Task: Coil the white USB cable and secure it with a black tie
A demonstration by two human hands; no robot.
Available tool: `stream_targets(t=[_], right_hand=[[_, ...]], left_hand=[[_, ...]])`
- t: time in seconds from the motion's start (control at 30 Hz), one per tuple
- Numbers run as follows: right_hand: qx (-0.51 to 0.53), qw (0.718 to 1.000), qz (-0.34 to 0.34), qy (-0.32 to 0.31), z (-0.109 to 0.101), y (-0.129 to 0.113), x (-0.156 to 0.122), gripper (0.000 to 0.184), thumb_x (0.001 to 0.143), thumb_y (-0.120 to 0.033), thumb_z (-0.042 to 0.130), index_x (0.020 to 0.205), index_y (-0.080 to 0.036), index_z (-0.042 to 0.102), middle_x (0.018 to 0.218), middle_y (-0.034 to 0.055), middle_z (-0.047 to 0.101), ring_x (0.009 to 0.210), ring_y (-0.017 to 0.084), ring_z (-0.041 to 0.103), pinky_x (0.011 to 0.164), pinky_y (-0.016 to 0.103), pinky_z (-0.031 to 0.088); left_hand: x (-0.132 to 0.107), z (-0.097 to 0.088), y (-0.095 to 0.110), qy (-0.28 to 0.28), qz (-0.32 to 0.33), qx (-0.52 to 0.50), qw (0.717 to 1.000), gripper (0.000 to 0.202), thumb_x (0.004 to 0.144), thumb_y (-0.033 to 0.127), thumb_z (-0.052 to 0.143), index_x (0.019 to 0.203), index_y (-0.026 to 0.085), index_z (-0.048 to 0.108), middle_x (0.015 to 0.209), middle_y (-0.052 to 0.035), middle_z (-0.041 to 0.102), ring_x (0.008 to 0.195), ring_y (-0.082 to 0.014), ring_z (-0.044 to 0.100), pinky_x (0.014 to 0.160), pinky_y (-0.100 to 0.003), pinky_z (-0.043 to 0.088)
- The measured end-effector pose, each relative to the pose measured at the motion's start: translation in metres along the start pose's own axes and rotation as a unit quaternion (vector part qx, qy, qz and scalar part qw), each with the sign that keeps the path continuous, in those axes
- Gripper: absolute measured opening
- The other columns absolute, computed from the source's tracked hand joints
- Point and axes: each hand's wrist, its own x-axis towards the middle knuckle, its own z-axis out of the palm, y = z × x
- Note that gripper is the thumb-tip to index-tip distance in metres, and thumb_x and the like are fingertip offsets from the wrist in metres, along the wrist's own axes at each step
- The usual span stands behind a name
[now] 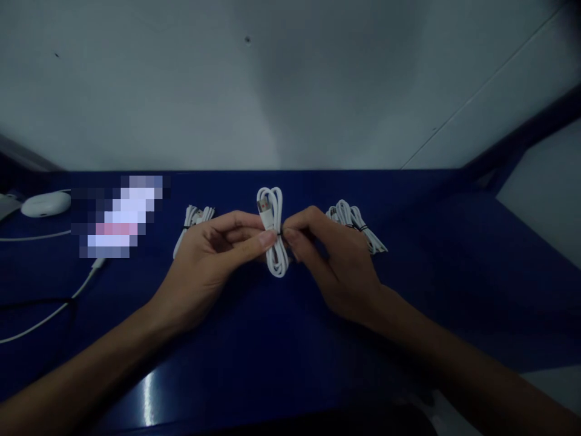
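A white USB cable (276, 263), coiled into a narrow bundle, stands upright between my hands above the blue table. Its metal plug (264, 206) points up on the left side of the coil. My left hand (213, 254) pinches the bundle's middle between thumb and fingers. At the coil's right edge, my right hand (333, 257) has thumb and index finger pinched together on a thin black tie (279, 233) around its waist; the tie's end is hidden by the fingertips. Behind my left hand lies a white cable bundle (193, 217), partly covered.
Several bundled white cables (351, 215) lie beyond my right hand. At left on the blue table (272, 363) are a blurred-out bright device (127, 212) with a white cord (86, 281) and a white rounded case (46, 204). A pale wall (181, 91) rises behind.
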Motion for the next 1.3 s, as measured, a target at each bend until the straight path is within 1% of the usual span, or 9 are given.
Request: stream_targets(t=[0.2,0.53,0.67,0.73,0.87,0.93,1.0,1.13,1.3], right_hand=[[0.049,0.997,0.060,0.021,0.000,-0.003,-0.002,0.014,0.117,-0.027,0.054,0.108,-0.025,0.063,0.087,-0.0018,0.067,0.074,0.015,0.064,0.064,0.031,0.050],[-0.004,0.997,0.035,0.068,0.001,-0.008,0.001,0.009,0.107,-0.018,0.070,0.105,-0.027,0.070,0.099,0.0015,0.070,0.085,0.019,0.067,0.069,0.035,0.056],[0.064,0.991,0.094,0.064,0.000,-0.010,0.002,0.011,0.106,-0.020,0.073,0.096,-0.025,0.073,0.094,0.0004,0.073,0.081,0.017,0.067,0.066,0.034,0.055],[0.116,0.982,0.136,0.058,-0.002,-0.010,0.003,0.011,0.106,-0.023,0.074,0.095,-0.024,0.074,0.091,-0.0001,0.075,0.074,0.016,0.066,0.061,0.032,0.053],[0.184,0.964,0.187,0.042,-0.006,-0.010,0.006,0.013,0.102,-0.029,0.079,0.092,-0.022,0.076,0.076,-0.0024,0.070,0.060,0.013,0.059,0.054,0.029,0.047],[0.215,0.955,0.203,0.025,-0.007,-0.009,0.007,0.016,0.101,-0.033,0.081,0.091,-0.022,0.076,0.072,-0.0036,0.066,0.057,0.012,0.056,0.053,0.028,0.047],[0.239,0.948,0.210,0.007,-0.008,-0.007,0.007,0.019,0.101,-0.036,0.082,0.092,-0.021,0.076,0.070,-0.0041,0.064,0.057,0.012,0.055,0.053,0.028,0.047],[0.254,0.944,0.211,-0.011,-0.008,-0.005,0.007,0.018,0.101,-0.036,0.082,0.094,-0.021,0.076,0.076,-0.0026,0.067,0.061,0.012,0.057,0.056,0.028,0.049],[0.196,0.965,0.174,0.011,-0.007,-0.006,0.005,0.009,0.103,-0.029,0.080,0.097,-0.023,0.077,0.088,0.0002,0.073,0.071,0.014,0.063,0.060,0.028,0.052]], left_hand=[[0.001,0.001,0.001,0.031,0.047,0.045,0.997,0.010,0.092,0.024,0.090,0.101,0.026,0.086,0.112,-0.0036,0.081,0.096,-0.0176,0.076,0.087,-0.027,0.064],[0.002,-0.004,-0.001,0.037,0.045,0.063,0.996,0.011,0.092,0.028,0.090,0.102,0.026,0.087,0.102,-0.0037,0.081,0.091,-0.0194,0.077,0.084,-0.032,0.065],[-0.003,-0.001,0.001,0.055,0.096,0.118,0.987,0.032,0.097,0.029,0.086,0.128,0.030,0.079,0.095,-0.0002,0.082,0.086,-0.0201,0.080,0.086,-0.034,0.067],[-0.006,0.000,0.002,0.081,0.175,0.215,0.957,0.042,0.104,0.028,0.078,0.145,0.033,0.070,0.107,-0.0002,0.081,0.100,-0.0228,0.080,0.094,-0.038,0.066],[-0.007,-0.003,-0.001,0.117,0.376,0.423,0.816,0.041,0.101,0.015,0.077,0.135,0.039,0.079,0.149,-0.0027,0.065,0.141,-0.0316,0.063,0.112,-0.047,0.061],[-0.005,-0.007,-0.003,0.107,0.433,0.467,0.764,0.040,0.097,0.012,0.081,0.123,0.041,0.084,0.156,-0.0007,0.063,0.144,-0.0323,0.062,0.114,-0.050,0.060],[-0.004,-0.011,-0.005,0.084,0.458,0.476,0.746,0.043,0.096,0.012,0.082,0.125,0.043,0.082,0.152,0.0015,0.070,0.139,-0.0316,0.068,0.115,-0.053,0.060],[-0.005,-0.015,-0.007,0.041,0.445,0.458,0.768,0.054,0.097,0.012,0.082,0.139,0.044,0.076,0.139,0.0032,0.080,0.129,-0.0288,0.076,0.118,-0.055,0.059],[-0.009,-0.009,-0.003,0.072,0.347,0.418,0.836,0.036,0.097,0.019,0.086,0.124,0.043,0.084,0.119,0.0063,0.087,0.104,-0.0215,0.083,0.098,-0.038,0.066]])
